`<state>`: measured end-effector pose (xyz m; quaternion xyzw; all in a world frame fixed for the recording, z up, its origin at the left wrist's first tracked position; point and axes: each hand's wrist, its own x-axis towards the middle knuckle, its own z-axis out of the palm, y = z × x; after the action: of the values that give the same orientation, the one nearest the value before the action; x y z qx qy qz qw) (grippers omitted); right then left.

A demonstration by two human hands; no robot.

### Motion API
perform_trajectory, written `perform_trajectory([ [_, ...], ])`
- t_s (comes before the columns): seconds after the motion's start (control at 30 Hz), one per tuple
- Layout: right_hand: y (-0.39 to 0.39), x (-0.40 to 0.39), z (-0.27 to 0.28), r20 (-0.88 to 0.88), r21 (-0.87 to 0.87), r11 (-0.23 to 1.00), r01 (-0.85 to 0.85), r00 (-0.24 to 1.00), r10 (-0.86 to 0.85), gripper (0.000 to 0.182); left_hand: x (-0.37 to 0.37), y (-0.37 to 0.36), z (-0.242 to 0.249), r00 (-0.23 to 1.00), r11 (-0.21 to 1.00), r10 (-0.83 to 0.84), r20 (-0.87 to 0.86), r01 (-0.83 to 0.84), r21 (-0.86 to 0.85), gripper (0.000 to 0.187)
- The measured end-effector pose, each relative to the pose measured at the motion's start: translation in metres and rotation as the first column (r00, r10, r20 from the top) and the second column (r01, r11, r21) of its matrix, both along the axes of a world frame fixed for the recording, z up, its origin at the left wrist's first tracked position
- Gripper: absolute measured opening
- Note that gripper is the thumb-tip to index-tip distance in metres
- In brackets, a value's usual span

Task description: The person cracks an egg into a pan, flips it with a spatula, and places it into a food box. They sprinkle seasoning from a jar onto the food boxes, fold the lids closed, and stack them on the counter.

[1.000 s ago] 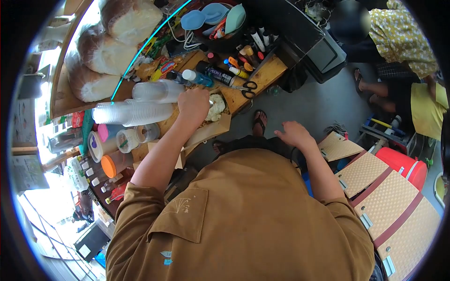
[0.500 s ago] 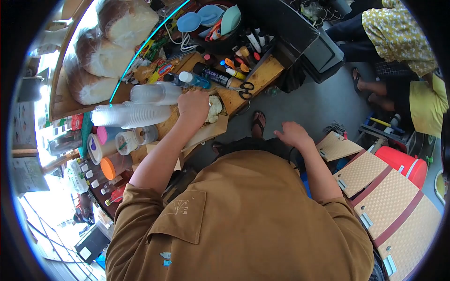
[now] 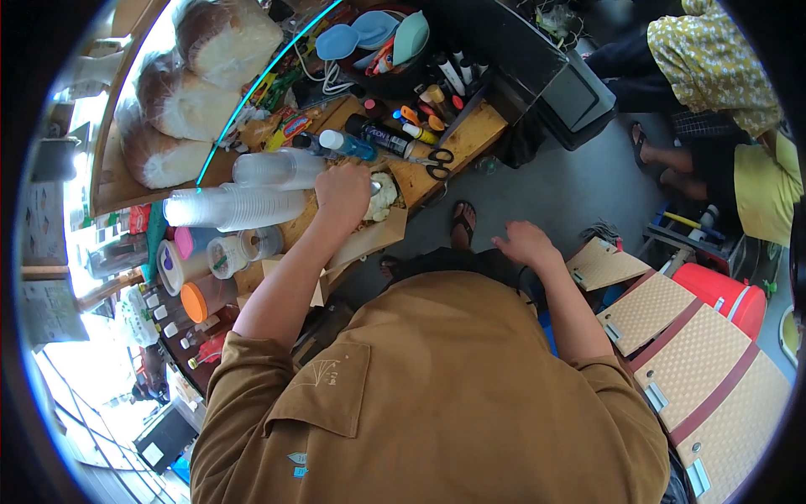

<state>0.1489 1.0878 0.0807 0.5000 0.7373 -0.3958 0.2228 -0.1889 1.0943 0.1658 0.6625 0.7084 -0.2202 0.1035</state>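
My left hand (image 3: pixel 342 198) is closed in a fist at the edge of an open brown paper food box (image 3: pixel 379 235). A small silvery end of a utensil (image 3: pixel 375 189) shows beside the knuckles; most of it is hidden, though it looks like a spoon. White, lumpy food (image 3: pixel 384 198) lies in the box, right by that hand. Stacked clear plastic cups (image 3: pixel 239 207) lie on their side just left of the fist. Apart from everything on the table, my right hand (image 3: pixel 527 242) hangs over the floor with its fingers loosely apart, holding nothing.
Bottles, scissors (image 3: pixel 438 164) and markers crowd the wooden table (image 3: pixel 470 134) beyond the box. Lidded tubs (image 3: pixel 210 300) stand nearer on the left. Bagged bread (image 3: pixel 227 46) sits on a shelf. At right are woven-pattern panels (image 3: pixel 655 311), a red cooler (image 3: pixel 722 294) and other people (image 3: pixel 714 76).
My left hand has shifted very slightly to the left, and more of the silvery utensil shows beside it. My right hand stays almost where it was.
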Motion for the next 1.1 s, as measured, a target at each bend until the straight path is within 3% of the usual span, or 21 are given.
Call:
perform_trajectory([
  [0.3, -0.003, 0.004, -0.014, -0.008, -0.028, 0.999, -0.033, 0.999, 0.033, 0.048, -0.010, -0.009, -0.001, 0.999, 0.990, 0.047, -0.002, -0.047, 0.130, 0.023],
  [0.6, -0.003, 0.002, -0.011, -0.013, -0.036, 0.999, -0.037, 0.999, 0.037, 0.048, -0.009, -0.014, -0.015, 1.000, 0.987, -0.020, 0.008, 0.019, 0.157, 0.020],
  [1.1, -0.009, 0.006, -0.016, -0.003, -0.041, 0.997, -0.058, 0.998, 0.058, 0.048, -0.004, -0.016, -0.014, 1.000, 0.994, 0.002, -0.022, 0.001, 0.112, 0.020],
])
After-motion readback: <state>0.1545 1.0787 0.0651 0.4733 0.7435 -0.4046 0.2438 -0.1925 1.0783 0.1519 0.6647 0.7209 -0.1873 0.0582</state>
